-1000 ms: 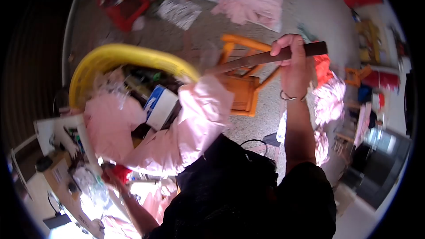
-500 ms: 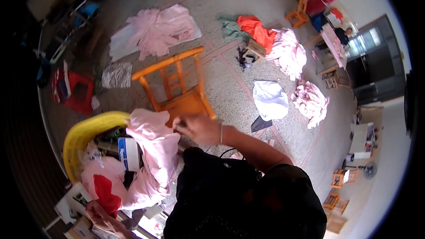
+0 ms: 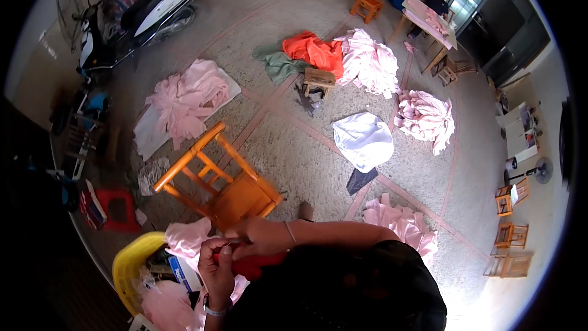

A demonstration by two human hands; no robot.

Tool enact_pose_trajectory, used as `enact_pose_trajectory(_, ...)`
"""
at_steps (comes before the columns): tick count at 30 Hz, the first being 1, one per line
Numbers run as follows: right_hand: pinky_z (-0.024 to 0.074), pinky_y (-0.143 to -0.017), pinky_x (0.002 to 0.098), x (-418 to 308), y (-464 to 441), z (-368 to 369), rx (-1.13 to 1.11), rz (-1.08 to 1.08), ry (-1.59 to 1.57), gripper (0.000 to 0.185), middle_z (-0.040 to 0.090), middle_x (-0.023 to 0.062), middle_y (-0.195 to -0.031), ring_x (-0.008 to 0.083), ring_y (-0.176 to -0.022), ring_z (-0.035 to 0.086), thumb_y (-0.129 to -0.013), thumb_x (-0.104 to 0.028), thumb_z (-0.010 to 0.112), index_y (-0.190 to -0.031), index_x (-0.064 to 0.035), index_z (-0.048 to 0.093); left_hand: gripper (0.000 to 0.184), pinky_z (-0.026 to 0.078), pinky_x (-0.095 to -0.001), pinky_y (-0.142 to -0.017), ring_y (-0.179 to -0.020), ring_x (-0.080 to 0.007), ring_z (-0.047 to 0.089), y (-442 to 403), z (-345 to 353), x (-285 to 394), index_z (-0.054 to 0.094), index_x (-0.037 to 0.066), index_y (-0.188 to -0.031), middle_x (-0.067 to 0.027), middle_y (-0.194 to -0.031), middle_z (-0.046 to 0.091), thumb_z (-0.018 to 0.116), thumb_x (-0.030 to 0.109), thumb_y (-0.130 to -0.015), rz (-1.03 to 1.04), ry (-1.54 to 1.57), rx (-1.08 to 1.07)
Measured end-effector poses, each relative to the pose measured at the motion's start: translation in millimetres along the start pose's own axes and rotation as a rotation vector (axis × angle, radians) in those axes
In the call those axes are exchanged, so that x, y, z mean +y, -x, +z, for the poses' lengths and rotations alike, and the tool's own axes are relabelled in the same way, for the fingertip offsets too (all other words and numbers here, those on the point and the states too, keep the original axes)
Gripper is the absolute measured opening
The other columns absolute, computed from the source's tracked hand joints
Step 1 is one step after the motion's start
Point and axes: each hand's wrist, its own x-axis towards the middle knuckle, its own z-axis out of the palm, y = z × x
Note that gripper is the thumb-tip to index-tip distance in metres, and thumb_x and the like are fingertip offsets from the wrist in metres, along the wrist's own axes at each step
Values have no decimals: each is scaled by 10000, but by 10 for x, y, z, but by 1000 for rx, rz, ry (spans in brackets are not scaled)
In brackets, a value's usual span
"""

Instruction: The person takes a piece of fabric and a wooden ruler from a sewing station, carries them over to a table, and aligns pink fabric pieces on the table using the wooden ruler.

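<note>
My left hand (image 3: pixel 217 270), with a watch at its wrist, is closed on a red cloth (image 3: pixel 258 263) low in the view. My right hand (image 3: pixel 257 236) meets it from the right, fingers pressed together at the cloth's edge; whatever is between them is too small to make out. Just behind the hands lies pink fabric (image 3: pixel 187 236), draped over the yellow basket (image 3: pixel 125 270). A blue and white box (image 3: pixel 185 274) sits in the basket. The orange wooden chair (image 3: pixel 242 199) stands right beyond my hands.
Pink fabric heaps (image 3: pixel 187 101) lie about the floor, with a red-orange cloth (image 3: pixel 313 52), a white cloth (image 3: pixel 363 141) and a small wooden stool (image 3: pixel 319 78). A scooter (image 3: pixel 144 24) stands back left. A person (image 3: pixel 436 3) sits at a table (image 3: pixel 429 21) back right.
My right hand has come down to meet my left hand, which now shows with the red cloth. The view has swung, bringing the scooter in. The long brown strip from earlier no longer shows.
</note>
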Motion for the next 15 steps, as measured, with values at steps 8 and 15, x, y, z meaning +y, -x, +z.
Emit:
enact_pose_trajectory(8, 524, -709, 317, 447, 910, -1601, 397, -40, 182, 219, 677, 119, -881, 178, -774, 661, -917, -155, 692, -1100, -42, 647, 134, 476, -268, -729, -840, -121, 578, -1105, 1547, 30, 608, 18, -1081, -69, -933, 618, 597, 45, -950, 67, -212, -246)
enact_pose_trajectory(15, 431, -723, 241, 486, 1612, -2765, 862, 259, -213, 338, 542, 1, -893, 90, -808, 504, -1019, -309, 541, -1222, -41, 572, 175, 458, -243, -691, -775, -83, 549, -1946, 2499, 69, 640, -21, -1021, -24, -856, 619, 638, 145, -964, -194, -57, -300)
